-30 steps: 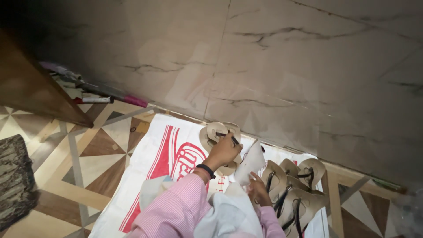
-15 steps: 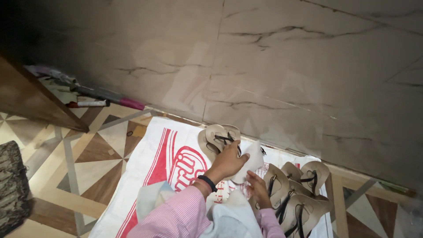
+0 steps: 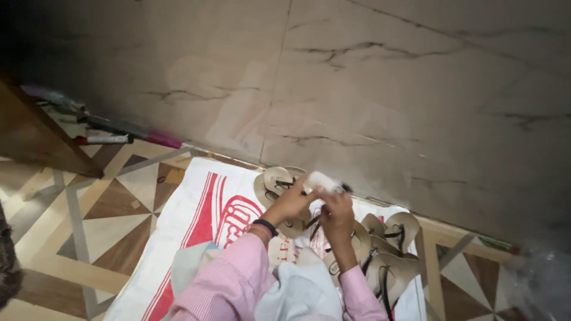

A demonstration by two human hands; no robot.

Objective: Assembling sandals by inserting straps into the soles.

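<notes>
**Both hands on a small white piece above the sandals**

A small white crumpled piece, cloth or paper [image 3: 324,181], is held above the white woven sack with red print [image 3: 205,208], close to the marble wall [image 3: 357,89]. The left hand [image 3: 291,202] has its grip closed on the piece from below; the right hand [image 3: 336,214] pinches its other end, where a dark tip shows. Both sleeves are pink-striped, and a black band [image 3: 265,226] circles the left wrist. Under the hands lies one beige flat sandal with dark straps [image 3: 275,181]; more beige sandals [image 3: 395,261] are piled just right. The sack lies on a patterned tile floor [image 3: 107,220]. A marker pen [image 3: 104,139] lies by the wall.
</notes>
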